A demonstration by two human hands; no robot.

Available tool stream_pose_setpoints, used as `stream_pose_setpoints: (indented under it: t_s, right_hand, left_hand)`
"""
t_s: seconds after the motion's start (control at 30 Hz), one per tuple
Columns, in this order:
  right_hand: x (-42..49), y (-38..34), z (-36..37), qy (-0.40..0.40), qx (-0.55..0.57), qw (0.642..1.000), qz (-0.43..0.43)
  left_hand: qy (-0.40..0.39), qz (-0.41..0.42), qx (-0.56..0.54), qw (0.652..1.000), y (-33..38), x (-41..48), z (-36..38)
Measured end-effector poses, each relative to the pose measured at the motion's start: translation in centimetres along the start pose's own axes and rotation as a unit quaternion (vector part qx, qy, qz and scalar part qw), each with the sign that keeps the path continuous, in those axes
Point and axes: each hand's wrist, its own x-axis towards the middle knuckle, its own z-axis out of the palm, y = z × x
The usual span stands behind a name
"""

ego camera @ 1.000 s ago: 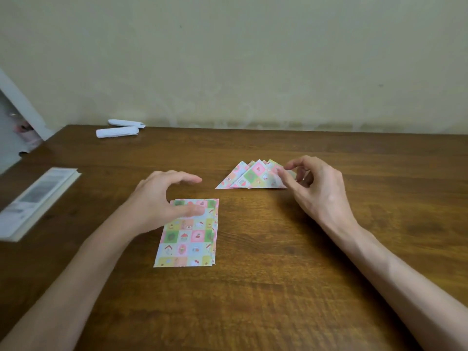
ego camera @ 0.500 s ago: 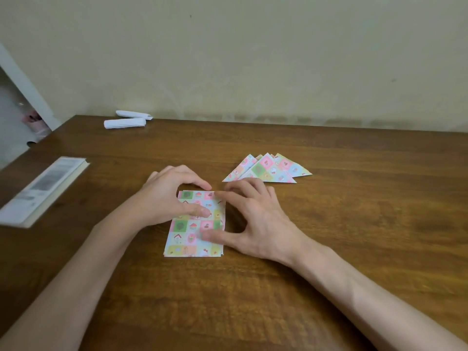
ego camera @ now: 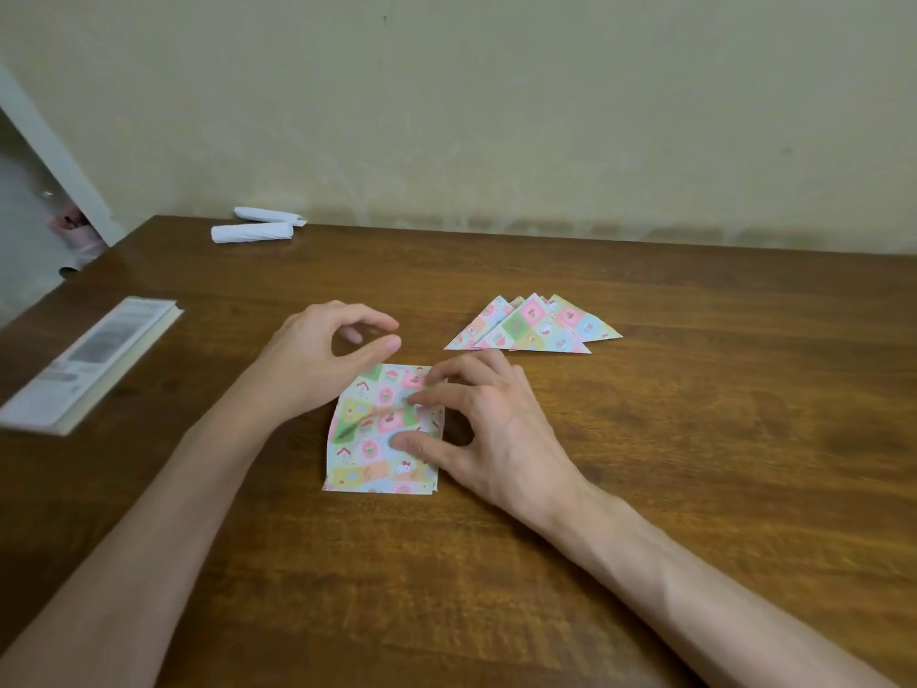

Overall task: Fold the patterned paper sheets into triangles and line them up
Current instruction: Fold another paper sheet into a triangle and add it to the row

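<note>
Stack [ego camera: 368,476]: patterned squares, flat on the worktop [ego camera: 694,464], centre, nearer than the triangles.
Top sheet [ego camera: 369,414]: buckled into a ridge across its middle, right part under fingertips.
Right hand [ego camera: 491,429]: pinching the top sheet, thumb low and fingertips high, drawn toward each other.
Left hand [ego camera: 312,360]: loosely curled just over the stack's far left corner, gripping nothing; contact with the paper unclear.
Triangles [ego camera: 538,327]: already folded, overlapping in a fan, apart to the far right.
Risk: stray crease from the buckle if pinched harder; two sheets lifted as one; stack skewed, with nothing pinning it down.
Surface: dark glossy wood, probably slick under paper.
Room: pale wall [ego camera: 496,116] behind; booklet [ego camera: 89,362] at the left edge; white rolls [ego camera: 253,229] at the back.
</note>
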Motion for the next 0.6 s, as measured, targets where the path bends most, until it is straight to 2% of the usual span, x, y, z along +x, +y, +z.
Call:
stream_pose_setpoints:
  t_s: [0.2,0.33,0.43,0.5,0.6]
  right_hand:
    - [0.0,0.5,-1.2,0.016,0.052,0.998,0.035]
    - [-0.2,0.9,-2.5,0.022,0.075,0.996,0.043]
    - [-1.0,1.4,-3.5,0.018,0.101,0.992,0.071]
    - [-1.6,2.0,-4.0,0.031,0.17,0.977,0.128]
    - [-2.0,2.9,-5.3,0.057,0.315,0.924,0.208]
  left_hand:
    - [-0.013,-0.021,0.013,1.0,0.6,-0.5,-0.7]
    - [-0.026,-0.047,-0.117,0.992,1.2,-0.7,-0.6]
    - [-0.003,-0.059,-0.198,0.978,2.2,-1.0,0.1]
    - [0.004,-0.063,-0.245,0.967,3.1,-1.4,0.6]
    - [-0.005,-0.038,-0.315,0.948,4.8,-2.2,1.6]
